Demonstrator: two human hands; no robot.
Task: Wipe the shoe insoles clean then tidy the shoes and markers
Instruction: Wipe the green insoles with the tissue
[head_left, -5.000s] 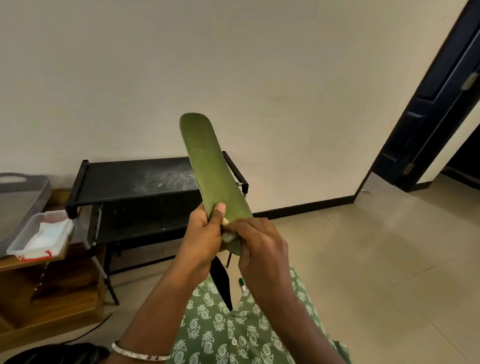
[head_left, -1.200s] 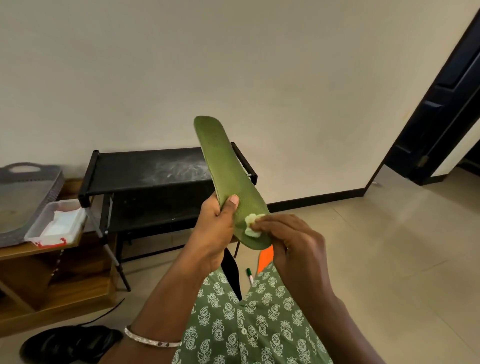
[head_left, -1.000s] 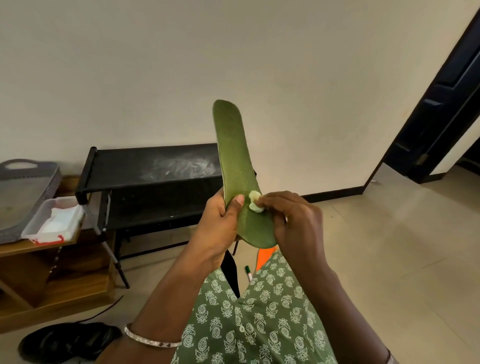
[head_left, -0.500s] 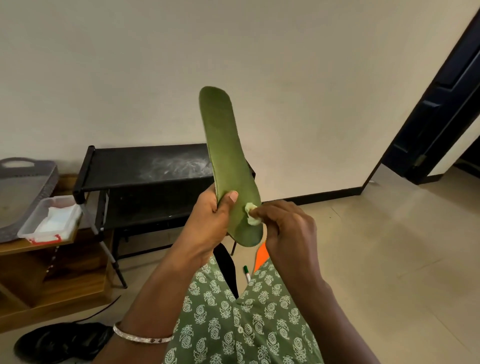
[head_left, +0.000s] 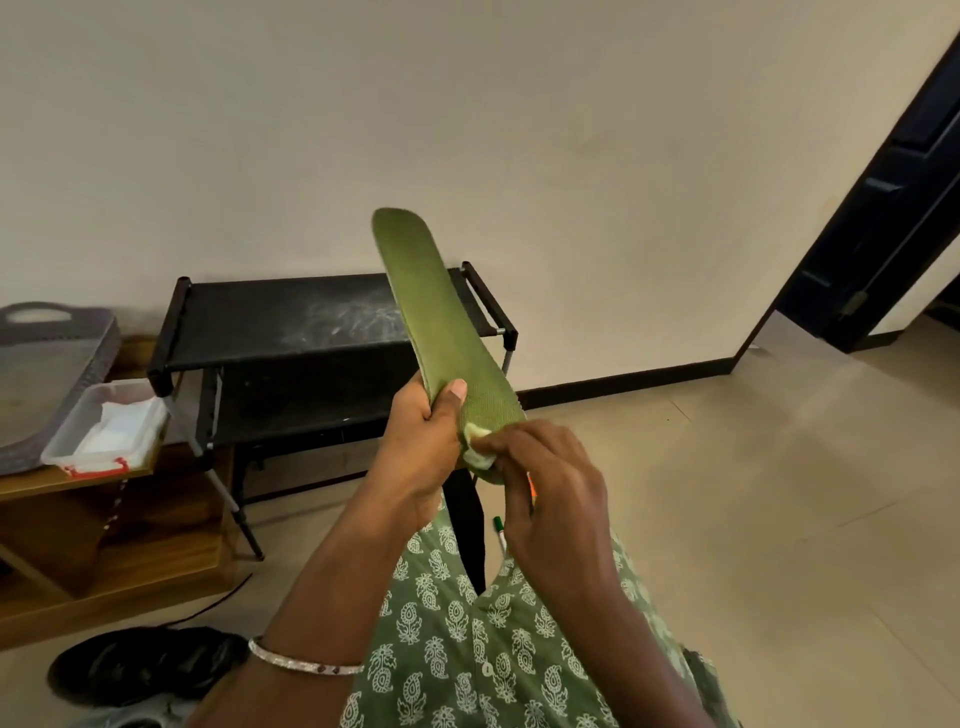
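Grey tray (head_left: 49, 358): is lying at the far left on the wooden shelf unit (head_left: 109, 551), partly cut off by the frame edge.
Clear tub (head_left: 67, 441): is sitting just beside the tray on the same shelf top, holding white sheets, with a red clip at its front.
Black shoe (head_left: 145, 665): is lying on the floor (head_left: 779, 519) at the lower left, in front of the shelf unit.
Black rack (head_left: 280, 322): is standing against the wall (head_left: 467, 104), its top tier showing pale scuff marks.
Left hand (head_left: 421, 441): is gripping the insole near its lower end, fingers wrapping round the left edge and thumb pressing flat on the green face; a silver bangle (head_left: 304, 664) is circling the wrist.
Insole (head_left: 441, 322): is being held in the air in front of the rack, its long axis running steeply up and leaning left, the far rounded end pointing up toward the wall and the near end dipping down to the hands, woven green face turned toward the camera.
White wad (head_left: 475, 441): is being pressed against the insole's near end.
Right hand (head_left: 550, 499): is pinching the wad between curled fingertips and thumb, holding it against the insole.
Marker (head_left: 498, 527): is lying below the hands with a green cap showing, mostly hidden.
Lap: is being covered by green printed cloth (head_left: 467, 649).
Door (head_left: 893, 208): is standing dark at the far right, where the tiled floor is running on past a black skirting strip.
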